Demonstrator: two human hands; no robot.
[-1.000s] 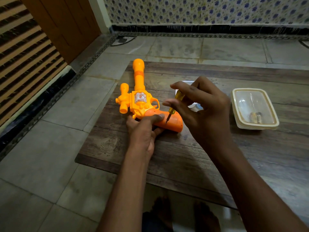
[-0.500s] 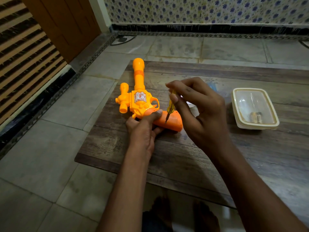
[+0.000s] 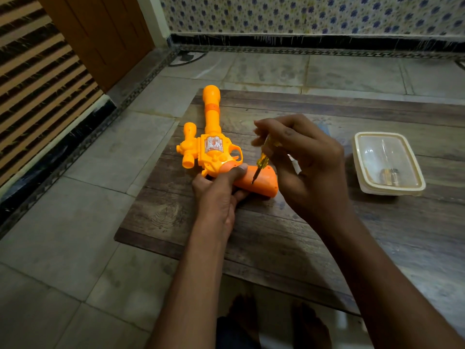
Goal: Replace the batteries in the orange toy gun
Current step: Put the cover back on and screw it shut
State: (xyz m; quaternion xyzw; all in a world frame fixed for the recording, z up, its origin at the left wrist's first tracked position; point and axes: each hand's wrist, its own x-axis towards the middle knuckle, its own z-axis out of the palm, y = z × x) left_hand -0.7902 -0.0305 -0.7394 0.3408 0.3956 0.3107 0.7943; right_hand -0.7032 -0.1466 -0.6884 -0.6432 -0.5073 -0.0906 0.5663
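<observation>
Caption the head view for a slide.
The left hand steadies the orange toy gun while the right hand holds a yellow screwdriver tip-down on its grip.

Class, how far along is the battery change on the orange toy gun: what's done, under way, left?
Done: the toy gun lies on the board. In hand: the left hand holds its grip while the right hand pinches a screwdriver, tip on the grip. Left: the grip looks unopened, so opening, swapping batteries and closing.

Your left hand (image 3: 216,197), right hand (image 3: 309,167) and arms (image 3: 191,273) are bare. Your feet (image 3: 242,316) are bare too, with dark cloth (image 3: 231,333) between them.
</observation>
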